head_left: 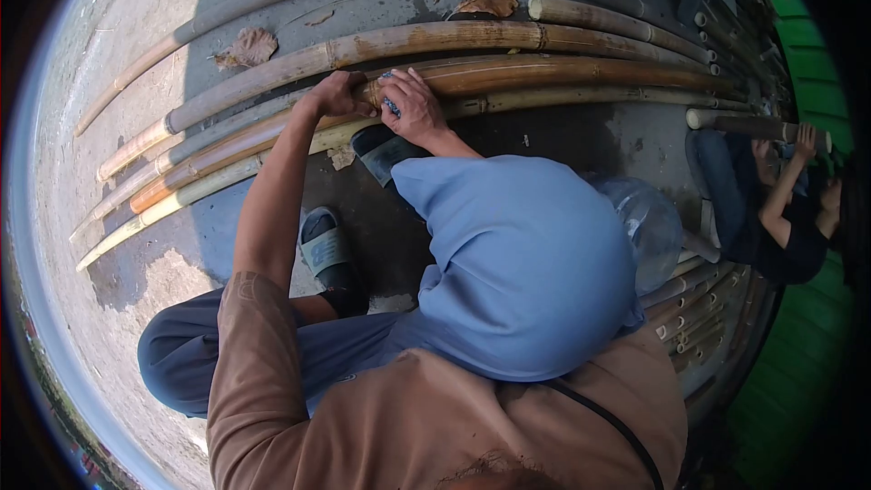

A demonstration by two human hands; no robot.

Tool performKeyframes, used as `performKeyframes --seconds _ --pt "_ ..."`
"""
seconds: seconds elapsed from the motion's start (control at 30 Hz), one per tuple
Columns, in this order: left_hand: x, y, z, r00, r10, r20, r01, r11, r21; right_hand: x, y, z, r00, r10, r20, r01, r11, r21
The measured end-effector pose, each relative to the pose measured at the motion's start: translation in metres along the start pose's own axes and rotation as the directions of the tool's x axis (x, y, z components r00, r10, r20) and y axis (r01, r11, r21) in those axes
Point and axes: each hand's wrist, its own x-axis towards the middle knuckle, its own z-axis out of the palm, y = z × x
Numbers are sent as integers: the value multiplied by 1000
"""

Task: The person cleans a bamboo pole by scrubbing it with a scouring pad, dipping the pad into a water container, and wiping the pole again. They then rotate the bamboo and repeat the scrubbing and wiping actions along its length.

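Observation:
Several long bamboo poles lie side by side on the ground. My left hand [339,96] is wrapped over a brown, shiny bamboo pole [562,72] near the middle of the row. Just right of it, my right hand [415,109] is closed round a small blue patterned thing [391,106], pressed against the same pole. Most of the blue thing is hidden under the fingers, so I cannot make out what it is. The two hands are close together. A lighter bamboo pole [553,98] runs along the near side.
Dry leaves [486,0] lie among the far poles. My sandalled foot [322,249] is below the row. A clear plastic container [649,227] stands beside a blue cloth shape [535,263]. At right, another person's hand [804,142] holds a bamboo piece [748,125].

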Motion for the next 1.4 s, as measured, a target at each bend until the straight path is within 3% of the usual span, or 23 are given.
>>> performKeyframes --seconds 0.07,0.13,0.2,0.23,0.27,0.3,0.4,0.43,0.53,0.57,0.63,0.73,0.8,0.9,0.93,1.0,1.03,1.13,1.17,1.2,1.27,1.33,1.4 --pt "1 -5 -1 1000 6 -8 -6 1000 7 6 21 -32 999 31 36 -31 999 11" --pt "1 -18 4 996 52 -70 -50 998 28 2 67 -62 984 151 -99 -158 986 -62" --pt "-5 -12 -15 997 3 76 -2 1000 -12 -12 125 -111 949 272 -163 -297 941 -161" --pt "-10 -15 -17 997 9 79 -6 999 -36 -21 149 -136 911 339 -235 -389 895 -219" --pt "-17 -20 -22 997 15 78 -11 999 -51 -28 170 -162 891 347 -294 -425 864 -270" --pt "-25 -33 -18 997 78 -17 -78 995 -62 -38 195 -184 868 361 -341 -464 835 -296" --pt "-52 -53 -34 997 -53 49 53 999 2 -48 222 -209 822 418 -386 -543 778 -315" --pt "-59 -60 -38 984 -157 78 152 986 67 -46 220 -199 810 457 -367 -566 772 -289" --pt "-92 -100 -35 978 -200 50 199 980 31 -30 180 -141 892 390 -230 -450 819 -355" --pt "-96 -115 -26 983 -184 32 176 972 157 -24 150 -115 897 410 -164 -440 857 -268" --pt "-100 -141 -14 990 -142 -12 135 905 403 -6 88 -70 948 307 -86 -313 947 -67" --pt "-87 -111 -4 992 -122 -38 128 947 294 2 15 -21 988 141 58 -146 985 93" --pt "-72 -79 13 972 -222 -82 237 916 325 4 2 -30 999 -12 -31 12 1000 -16" --pt "-66 -41 20 955 -260 -142 293 902 317 -12 71 -85 953 272 -132 -295 933 -206" --pt "-66 -35 20 958 -245 -151 282 908 310 -25 112 -107 932 282 -226 -345 882 -321" --pt "-65 -33 19 962 -223 -156 261 918 299 -47 174 -157 924 300 -236 -376 818 -434" --pt "-61 -30 21 967 -178 -182 226 927 298 -44 172 -155 922 317 -224 -386 804 -452" --pt "-53 -11 26 939 -281 -196 329 900 287 -25 162 -133 895 391 -213 -444 747 -495" --pt "-54 -8 27 933 -277 -230 333 906 261 -16 148 -108 913 374 -165 -407 793 -453" --pt "-53 -9 31 926 -273 -261 335 912 237 -3 110 -86 889 455 -46 -446 842 -304" --pt "-54 -14 38 919 -263 -293 335 914 231 15 52 -24 962 263 77 -262 965 -26" --pt "-52 -21 41 920 -247 -305 330 908 260 28 -6 15 986 57 155 -76 990 120" --pt "-53 -21 33 932 -195 -304 281 921 270 32 -4 12 986 23 164 -40 994 99"
